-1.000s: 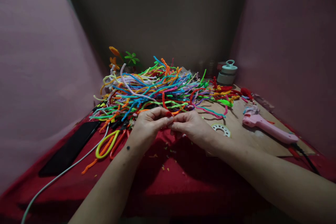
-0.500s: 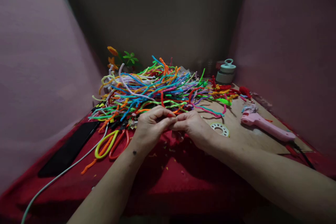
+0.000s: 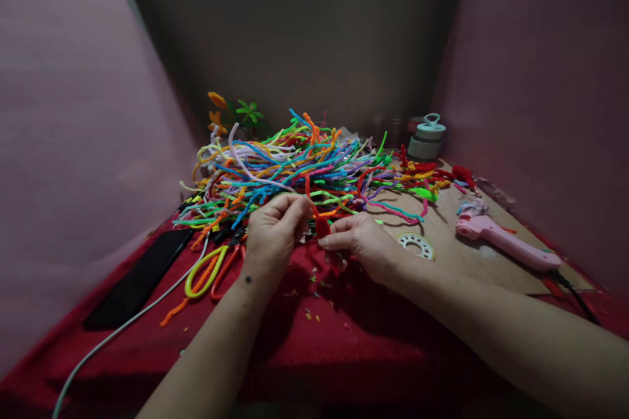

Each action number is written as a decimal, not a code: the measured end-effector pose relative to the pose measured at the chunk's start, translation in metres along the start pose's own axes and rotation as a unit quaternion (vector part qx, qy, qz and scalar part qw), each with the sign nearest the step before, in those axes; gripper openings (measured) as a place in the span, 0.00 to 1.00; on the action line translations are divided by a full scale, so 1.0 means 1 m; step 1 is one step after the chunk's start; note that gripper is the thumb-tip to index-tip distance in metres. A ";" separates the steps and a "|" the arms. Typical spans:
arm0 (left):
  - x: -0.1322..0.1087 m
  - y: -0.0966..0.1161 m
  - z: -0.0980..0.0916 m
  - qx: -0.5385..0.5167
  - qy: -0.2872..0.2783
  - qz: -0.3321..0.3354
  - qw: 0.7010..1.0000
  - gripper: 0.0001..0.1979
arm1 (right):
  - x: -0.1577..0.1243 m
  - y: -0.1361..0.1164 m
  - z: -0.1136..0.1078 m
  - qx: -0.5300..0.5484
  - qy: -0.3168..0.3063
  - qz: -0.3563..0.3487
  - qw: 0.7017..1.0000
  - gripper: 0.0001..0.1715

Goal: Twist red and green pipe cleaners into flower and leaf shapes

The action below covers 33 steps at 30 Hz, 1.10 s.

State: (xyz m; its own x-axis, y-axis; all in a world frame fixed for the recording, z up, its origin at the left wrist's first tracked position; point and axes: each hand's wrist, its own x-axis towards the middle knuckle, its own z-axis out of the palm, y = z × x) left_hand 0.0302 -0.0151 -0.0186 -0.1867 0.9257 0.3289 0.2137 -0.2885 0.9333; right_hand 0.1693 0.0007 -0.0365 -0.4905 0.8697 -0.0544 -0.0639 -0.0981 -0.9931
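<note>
Over the red cloth, my left hand [image 3: 276,232] is closed in a pinch at the upper part of a red pipe cleaner [image 3: 322,227]. Its thin end rises above the left fingertips, and its lower part looks thicker, like a coiled or folded piece. My right hand [image 3: 361,242] pinches that thicker part between thumb and forefinger. Right behind both hands lies a big heap of coloured pipe cleaners [image 3: 275,167]. The finer shape of the red piece is too dark and small to make out.
Left of my hands lie yellow-handled pliers [image 3: 189,285], red-handled ones [image 3: 219,287], a black phone [image 3: 137,281] and a white cable [image 3: 118,326]. On the right, a brown board [image 3: 457,262] carries a tape roll [image 3: 428,249] and a pink glue gun [image 3: 511,245]. A lidded jar [image 3: 426,141] stands behind.
My hands have moved apart, the left one to the left and the right one slightly lower. The red thick part between them now shows. The view has shifted slightly.
</note>
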 end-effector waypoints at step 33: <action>-0.004 -0.010 0.012 -0.171 -0.158 -0.210 0.950 0.12 | 0.013 0.008 -0.008 0.176 0.059 -0.051 0.981 0.11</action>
State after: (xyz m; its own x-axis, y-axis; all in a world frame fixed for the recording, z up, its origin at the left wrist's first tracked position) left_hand 0.0407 -0.0133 -0.0313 0.1228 0.9882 -0.0911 -0.1503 0.1092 0.9826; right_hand 0.1695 0.0148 -0.0462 -0.3636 0.9315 0.0105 -0.4133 -0.1512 -0.8979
